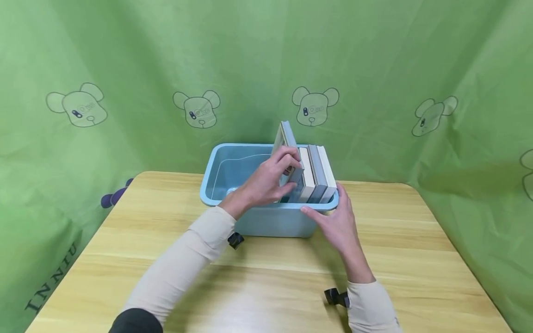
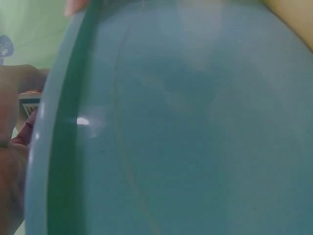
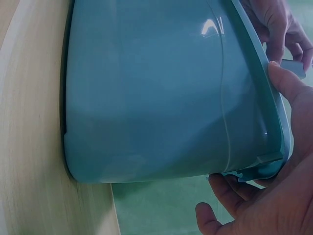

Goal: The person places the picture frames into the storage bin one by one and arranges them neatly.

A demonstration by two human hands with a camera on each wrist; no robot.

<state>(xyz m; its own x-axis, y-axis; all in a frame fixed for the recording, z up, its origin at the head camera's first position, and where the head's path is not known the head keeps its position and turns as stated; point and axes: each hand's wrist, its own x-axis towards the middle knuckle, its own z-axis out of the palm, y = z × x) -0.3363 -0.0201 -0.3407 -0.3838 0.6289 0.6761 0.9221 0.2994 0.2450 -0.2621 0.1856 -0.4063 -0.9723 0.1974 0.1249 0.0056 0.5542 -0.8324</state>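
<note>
A light blue plastic bin (image 1: 272, 221) stands on the table. My left hand (image 1: 268, 178) pinches a book (image 1: 288, 133) with a pale spine between thumb and fingers. That book rises above the others and tilts to the left. Right of it stand a white book (image 1: 306, 169), a grey-blue book (image 1: 317, 166) and another white book (image 1: 327, 167), upright inside the bin. My right hand (image 1: 338, 222) grips the bin's right front corner, thumb on the front rim. In the right wrist view, its fingers (image 3: 227, 193) curl beneath the rim at the side.
The wooden table (image 1: 266, 282) reaches back to a green curtain (image 1: 250, 55) printed with bear heads, which hangs close behind the bin. The bin's left part shows bare inner wall. A black wrist camera (image 1: 235, 240) sits below the left wrist, another (image 1: 333, 296) beside the right.
</note>
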